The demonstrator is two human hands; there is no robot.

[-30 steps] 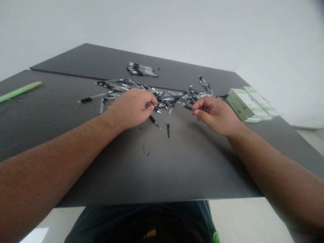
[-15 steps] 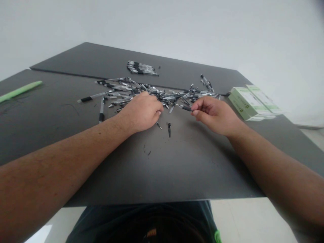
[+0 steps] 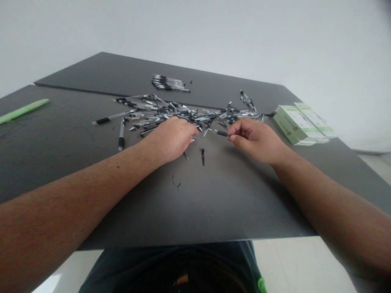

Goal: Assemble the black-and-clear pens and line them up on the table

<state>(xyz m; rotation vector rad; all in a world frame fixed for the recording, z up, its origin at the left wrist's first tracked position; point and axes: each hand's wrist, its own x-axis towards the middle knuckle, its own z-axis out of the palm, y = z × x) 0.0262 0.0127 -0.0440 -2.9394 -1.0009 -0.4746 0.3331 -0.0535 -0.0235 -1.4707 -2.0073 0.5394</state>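
My right hand (image 3: 255,140) pinches a clear gel pen (image 3: 220,132) by its black grip end, and the metal tip points left toward the pile. My left hand (image 3: 174,138) is closed, back side up, at the near edge of the pile of pens (image 3: 146,114). From beneath it a pen tip (image 3: 186,156) sticks out toward me; the rest of that pen is hidden by the palm. Another small shiny end shows by its fingertips. Between the hands lies a small black pen part (image 3: 203,157) on the dark table (image 3: 214,203).
A neat row of pens (image 3: 169,83) lies farther back, with a tiny black piece (image 3: 191,81) beside it. Green-and-white boxes (image 3: 301,124) stand at the right. A light green stick-like object (image 3: 24,111) rests at the left. Dark shreds (image 3: 177,184) lie near me.
The pen tip under my left hand has swung a little toward me and left. My right hand has shifted slightly left with its pen, whose tip now shows more clearly.
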